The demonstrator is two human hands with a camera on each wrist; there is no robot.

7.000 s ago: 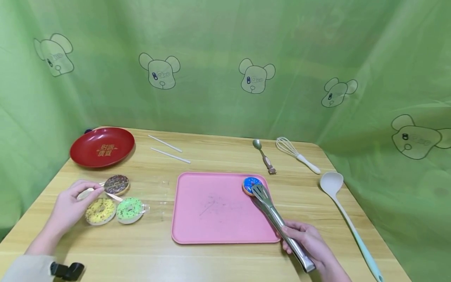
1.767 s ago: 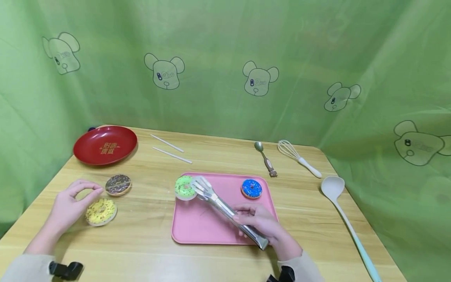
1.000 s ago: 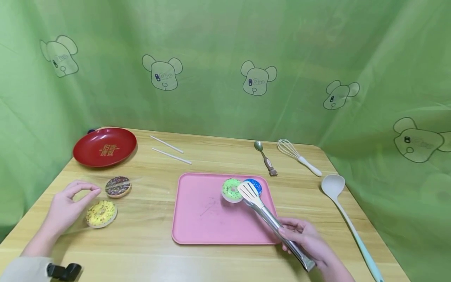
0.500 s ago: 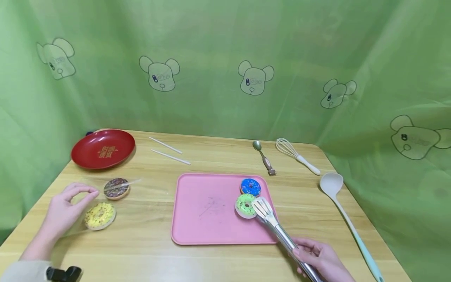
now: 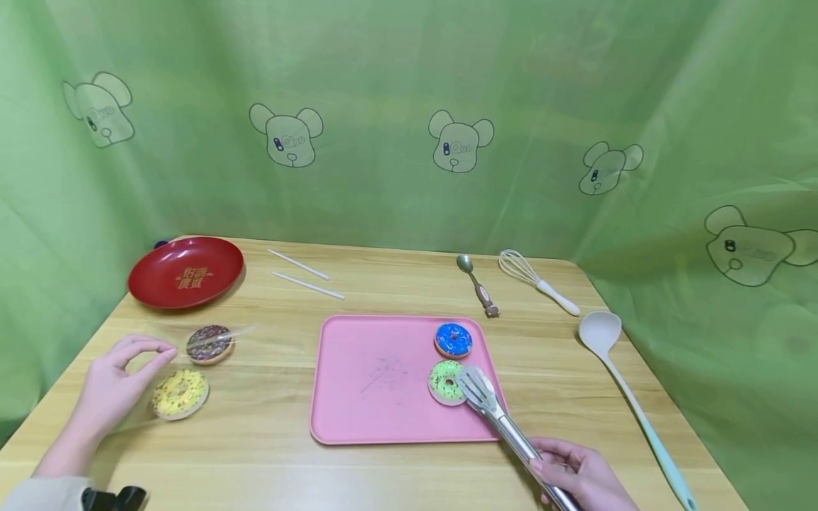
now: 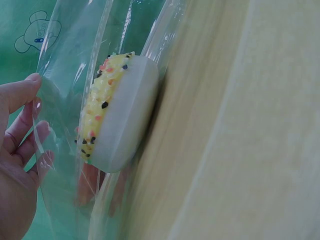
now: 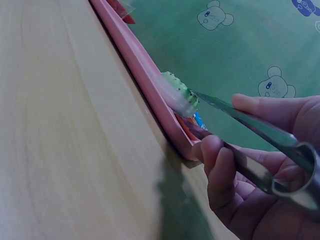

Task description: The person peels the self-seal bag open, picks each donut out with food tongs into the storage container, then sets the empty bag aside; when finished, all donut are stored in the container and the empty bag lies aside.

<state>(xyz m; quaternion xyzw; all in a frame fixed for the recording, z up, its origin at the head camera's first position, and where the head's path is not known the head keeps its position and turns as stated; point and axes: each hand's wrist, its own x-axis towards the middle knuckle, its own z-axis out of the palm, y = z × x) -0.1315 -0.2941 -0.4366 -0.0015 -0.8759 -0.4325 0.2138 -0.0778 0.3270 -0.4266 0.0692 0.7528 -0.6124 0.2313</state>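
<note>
My left hand (image 5: 115, 376) pinches the edge of a clear plastic bag (image 6: 60, 105) between thumb and forefinger. Inside the bag are a yellow donut (image 5: 170, 394) with sprinkles and, behind it, a chocolate donut (image 5: 209, 345). On the right, my right hand (image 5: 578, 472) holds metal tongs (image 5: 511, 433), whose tips reach over the right side of a green donut (image 5: 437, 383). In the right wrist view the tong arms stand at either side of that donut's edge. It is at the right part of a pink tray (image 5: 377, 419), just in front of a blue donut (image 5: 463, 346).
A red plate (image 5: 160, 280) stands at the back left, with two white sticks (image 5: 307, 285) beside it. Behind the tray lie a small spoon (image 5: 479, 287) and a whisk (image 5: 543, 284). A long ladle (image 5: 639, 404) lies along the right edge. Green curtains enclose the table.
The green donut has travelled in the tongs from the bag to the tray, ending in front of the blue donut. My left hand has stayed at the bag, its fingers still pinching.
</note>
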